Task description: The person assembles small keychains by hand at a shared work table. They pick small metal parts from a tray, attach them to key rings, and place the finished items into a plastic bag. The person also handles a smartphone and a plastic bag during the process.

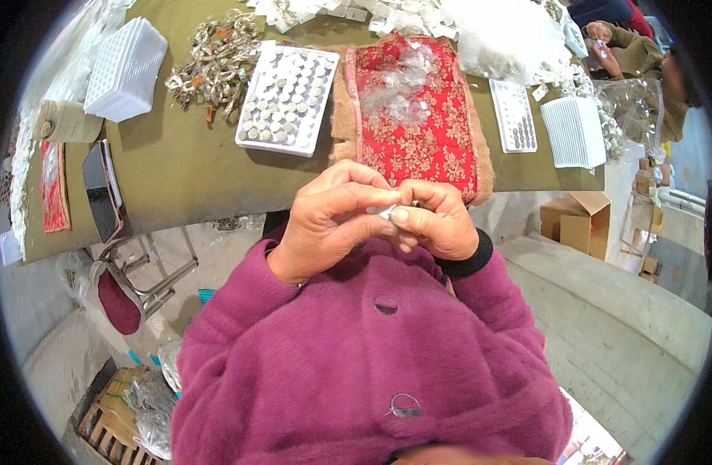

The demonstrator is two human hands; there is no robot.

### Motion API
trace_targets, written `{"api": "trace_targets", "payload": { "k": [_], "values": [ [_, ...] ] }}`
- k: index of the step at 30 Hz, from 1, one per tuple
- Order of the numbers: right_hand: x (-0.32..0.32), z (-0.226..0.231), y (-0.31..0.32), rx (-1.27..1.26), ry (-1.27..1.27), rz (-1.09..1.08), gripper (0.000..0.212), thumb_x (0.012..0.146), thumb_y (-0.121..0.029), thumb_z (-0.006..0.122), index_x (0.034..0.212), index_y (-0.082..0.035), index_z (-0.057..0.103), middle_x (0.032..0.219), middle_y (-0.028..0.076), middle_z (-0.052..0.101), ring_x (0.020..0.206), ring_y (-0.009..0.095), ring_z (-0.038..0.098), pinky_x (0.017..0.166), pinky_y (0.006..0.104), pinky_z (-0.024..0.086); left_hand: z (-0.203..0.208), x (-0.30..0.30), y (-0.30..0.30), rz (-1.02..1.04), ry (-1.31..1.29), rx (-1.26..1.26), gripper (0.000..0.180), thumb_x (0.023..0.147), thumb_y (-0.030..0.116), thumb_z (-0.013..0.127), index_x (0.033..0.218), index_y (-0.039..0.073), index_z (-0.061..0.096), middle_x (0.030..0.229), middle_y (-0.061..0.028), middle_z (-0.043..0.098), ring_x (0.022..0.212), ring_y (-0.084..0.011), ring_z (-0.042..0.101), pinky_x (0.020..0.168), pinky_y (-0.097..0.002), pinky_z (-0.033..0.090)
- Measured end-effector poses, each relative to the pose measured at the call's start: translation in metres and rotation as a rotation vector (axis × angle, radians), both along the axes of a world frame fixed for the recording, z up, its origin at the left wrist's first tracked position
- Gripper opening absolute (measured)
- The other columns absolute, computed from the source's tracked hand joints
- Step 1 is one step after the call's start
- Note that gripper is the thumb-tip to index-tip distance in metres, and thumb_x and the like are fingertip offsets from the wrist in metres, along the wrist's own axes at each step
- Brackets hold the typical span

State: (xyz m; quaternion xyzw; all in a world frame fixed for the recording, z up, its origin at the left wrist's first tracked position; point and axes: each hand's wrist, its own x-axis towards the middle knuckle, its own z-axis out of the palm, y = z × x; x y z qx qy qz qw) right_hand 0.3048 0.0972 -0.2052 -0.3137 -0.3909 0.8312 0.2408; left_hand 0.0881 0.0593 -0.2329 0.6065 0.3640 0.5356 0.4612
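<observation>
In front of my chest, at the table's near edge, both hands meet with fingertips pinched together. My left hand (pixel 332 221) grips a small whitish piece (pixel 384 210) between thumb and fingers; its kind is too small to tell. My right hand (pixel 443 222) is closed against the same spot, thumb pressed toward the forefinger, and its fingers partly cover the piece. Just beyond them lies a red cloth (pixel 418 151) with a gold flower pattern, bearing a scatter of clear plastic bits (pixel 406 81). Left of the cloth stands a white tray (pixel 322 128) of round, silvery button-like pieces.
A tangled heap of metallic strips (pixel 216 66) and stacked white trays (pixel 127 70) occupy the left. A phone (pixel 101 190) lies near the left edge. On the right are a smaller tray (pixel 514 116), more stacked trays (pixel 573 132), plastic bags (pixel 503 43) and a seated person (pixel 639 58).
</observation>
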Motion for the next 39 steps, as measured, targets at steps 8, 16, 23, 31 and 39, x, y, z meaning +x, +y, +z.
{"api": "trace_targets", "payload": {
  "k": [8, 16, 23, 31, 39],
  "values": [
    [0.014, 0.006, 0.005, 0.231, -0.319, 0.017, 0.014, 0.102, -0.012, 0.071, 0.110, -0.001, 0.069, 0.087, 0.003, 0.069, 0.075, 0.011, 0.066, 0.067, 0.0267, 0.052, 0.001, 0.004, -0.005, 0.019, -0.079, -0.157, 0.032, 0.083, -0.004, 0.084, 0.112, 0.002, 0.076, 0.102, -0.0066, 0.071, 0.092, -0.0142, 0.068, 0.078, -0.0291, 0.056],
    [0.021, -0.021, 0.053, 1.402, -0.951, -0.373, 0.009, 0.088, -0.008, 0.077, 0.096, -0.005, 0.074, 0.091, 0.013, 0.069, 0.082, 0.032, 0.068, 0.074, 0.0399, 0.054, -0.001, 0.000, -0.009, -0.017, -0.312, -0.416, 0.024, 0.093, -0.010, 0.071, 0.117, -0.006, 0.071, 0.123, -0.0104, 0.062, 0.091, -0.0146, 0.069, 0.076, -0.0257, 0.061],
    [0.023, -0.015, 0.042, 0.993, -0.679, -0.443, 0.008, 0.093, 0.001, 0.073, 0.101, -0.001, 0.072, 0.090, 0.008, 0.071, 0.079, 0.018, 0.071, 0.071, 0.0318, 0.056, 0.009, 0.005, -0.010, 0.039, -0.436, -0.549, 0.030, 0.095, -0.006, 0.073, 0.122, -0.002, 0.060, 0.112, -0.0082, 0.070, 0.101, -0.0149, 0.069, 0.091, -0.0303, 0.059],
    [0.010, -0.003, 0.021, 0.446, -0.141, -0.429, 0.024, 0.099, 0.001, 0.071, 0.122, 0.005, 0.066, 0.101, 0.010, 0.073, 0.081, 0.013, 0.070, 0.075, 0.0266, 0.059, 0.017, 0.013, 0.000, 0.048, -0.558, -0.522, 0.030, 0.090, -0.005, 0.078, 0.115, -0.001, 0.061, 0.108, -0.0111, 0.073, 0.099, -0.0178, 0.072, 0.091, -0.0325, 0.060],
    [-0.005, 0.008, 0.007, 0.489, -0.258, -0.346, 0.008, 0.102, -0.007, 0.070, 0.106, 0.000, 0.067, 0.088, 0.001, 0.069, 0.075, 0.008, 0.066, 0.069, 0.0230, 0.053, 0.021, 0.006, -0.002, -0.010, -0.732, -0.674, 0.023, 0.091, -0.001, 0.078, 0.112, -0.001, 0.068, 0.103, -0.0077, 0.074, 0.093, -0.0153, 0.072, 0.085, -0.0310, 0.060]
  ]
}}
